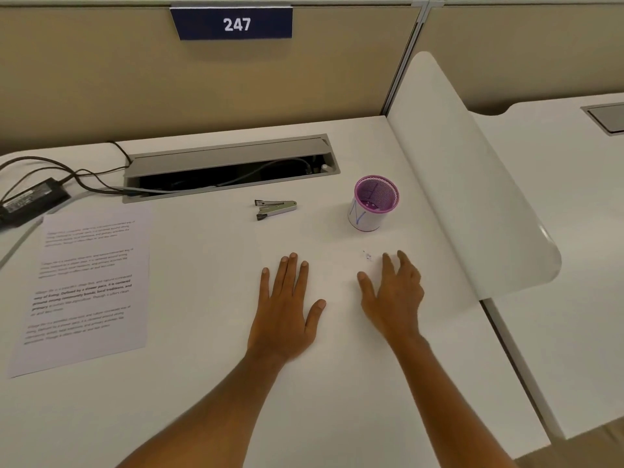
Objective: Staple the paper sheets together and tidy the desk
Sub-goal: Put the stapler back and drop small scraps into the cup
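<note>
Printed paper sheets (pixel 87 285) lie flat on the left side of the white desk (pixel 202 383). A small metal stapler (pixel 275 209) rests on the desk beyond my hands, its jaws apart. My left hand (pixel 287 305) lies flat on the desk, palm down, fingers spread, holding nothing. To its right my right hand (pixel 393 293) hovers with fingers loosely curved and apart, empty. A pink mesh pen cup (pixel 373 204) stands upright just beyond my right hand.
An open grey cable tray (pixel 233 163) runs along the back of the desk. A black power adapter (pixel 30 199) with cables sits at the far left. A white curved divider (pixel 472 197) bounds the right side. A beige partition carries a sign reading 247 (pixel 236 24).
</note>
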